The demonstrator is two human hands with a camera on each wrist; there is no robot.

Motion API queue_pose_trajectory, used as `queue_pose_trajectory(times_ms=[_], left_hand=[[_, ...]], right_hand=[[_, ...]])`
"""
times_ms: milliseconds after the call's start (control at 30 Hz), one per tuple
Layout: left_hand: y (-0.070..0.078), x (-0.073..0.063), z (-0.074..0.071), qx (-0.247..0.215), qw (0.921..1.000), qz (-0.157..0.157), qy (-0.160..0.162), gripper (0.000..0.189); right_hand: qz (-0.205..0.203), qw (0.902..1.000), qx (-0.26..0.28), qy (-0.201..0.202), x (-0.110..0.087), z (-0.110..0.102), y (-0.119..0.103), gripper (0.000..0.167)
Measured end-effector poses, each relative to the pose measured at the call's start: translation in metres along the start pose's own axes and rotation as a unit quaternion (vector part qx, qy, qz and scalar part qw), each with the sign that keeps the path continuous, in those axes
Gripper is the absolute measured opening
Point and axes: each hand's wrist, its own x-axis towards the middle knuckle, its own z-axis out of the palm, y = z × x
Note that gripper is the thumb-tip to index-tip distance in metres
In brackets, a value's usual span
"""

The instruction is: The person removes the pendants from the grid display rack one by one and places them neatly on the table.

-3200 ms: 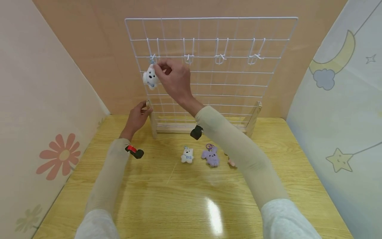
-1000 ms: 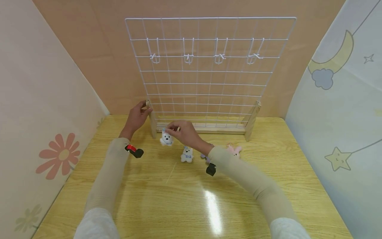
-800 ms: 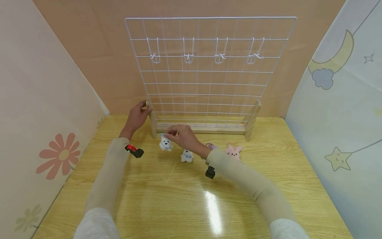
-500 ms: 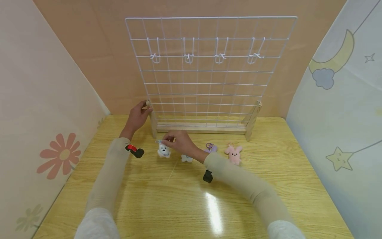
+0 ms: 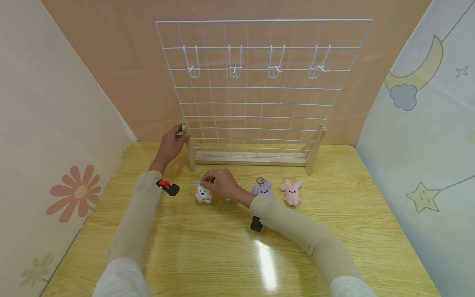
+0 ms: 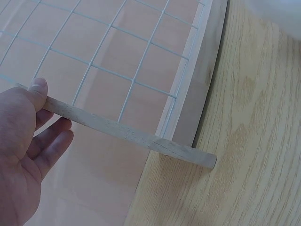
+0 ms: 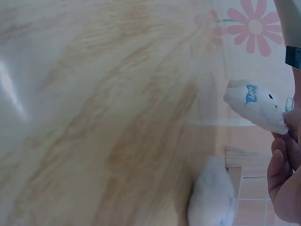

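My right hand pinches a white dog plush keychain near its ear, low over the table. In the right wrist view the plush keychain shows dark eyes, a blue patch on its body and a pale blue clasp at its top. A second white plush keychain lies mostly hidden behind that hand; its white body shows blurred in the right wrist view. With thumb and fingers, my left hand grips the left wooden post of the white wire grid rack.
Several white hooks hang in a row on the grid with nothing on them. A purple plush keychain and a pink rabbit plush keychain lie right of my right hand on the wooden table. Printed panels stand at both sides.
My right hand has brought the white dog plush keychain from the leftmost hook down to the table, left of the other keychains. The left hand stays on the post.
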Motion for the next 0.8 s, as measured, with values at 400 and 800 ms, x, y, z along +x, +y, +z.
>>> queue_pose_trajectory(times_ms=[400,800], left_hand=[[0.003,-0.001,0.000,0.001,1.0000,0.002,0.000,0.058],[0.002,-0.002,0.000,-0.007,1.0000,0.001,0.000,0.057]], right_hand=[[0.018,0.9997,-0.008,-0.016,0.002,0.008,0.009,0.015],[0.052,0.9979,-0.026,-0.030,0.006,0.016,0.015,0.013]])
